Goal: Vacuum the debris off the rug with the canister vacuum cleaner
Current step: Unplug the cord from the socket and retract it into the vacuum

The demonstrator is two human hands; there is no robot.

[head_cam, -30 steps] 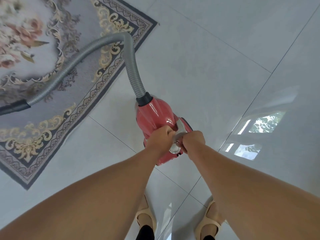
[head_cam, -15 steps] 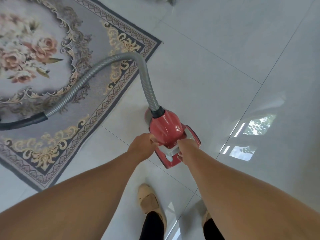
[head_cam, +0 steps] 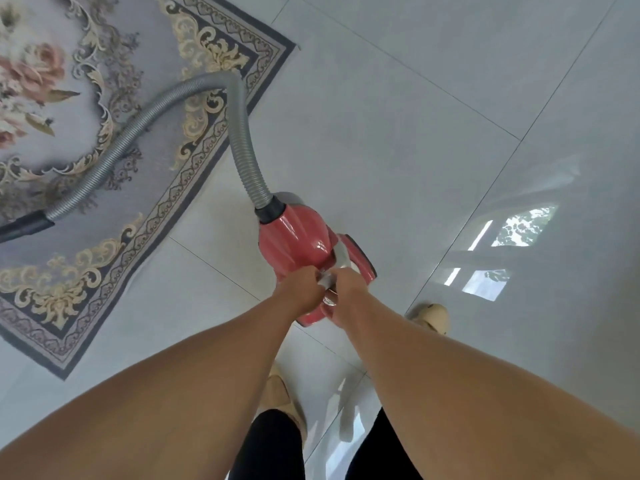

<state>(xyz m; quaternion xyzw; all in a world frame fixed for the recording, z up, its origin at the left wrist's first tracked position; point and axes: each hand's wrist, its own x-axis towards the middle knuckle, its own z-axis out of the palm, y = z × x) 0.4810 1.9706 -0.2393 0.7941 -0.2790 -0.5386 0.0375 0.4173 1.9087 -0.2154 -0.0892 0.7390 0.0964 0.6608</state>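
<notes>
A small red canister vacuum (head_cam: pixel 298 240) sits on the pale tiled floor just right of the rug's corner. Both hands are on the rear of its top. My left hand (head_cam: pixel 300 289) and my right hand (head_cam: pixel 348 287) both grip the grey handle (head_cam: pixel 341 259) there. A grey ribbed hose (head_cam: pixel 145 126) arches from the canister's front out over the ornate grey floral rug (head_cam: pixel 69 161) and ends in a black tube (head_cam: pixel 24 226) at the left edge. No debris shows on the visible rug.
Glossy tiles (head_cam: pixel 433 116) spread to the right, with a bright window reflection (head_cam: pixel 498 251). My two feet in beige shoes (head_cam: pixel 431 317) stand just behind the canister. The rug's dark border corner (head_cam: pixel 284 46) lies ahead of the canister.
My left hand has come from the canister's left side onto the handle beside my right hand. The view has shifted, and my right foot has stepped forward to the canister's right.
</notes>
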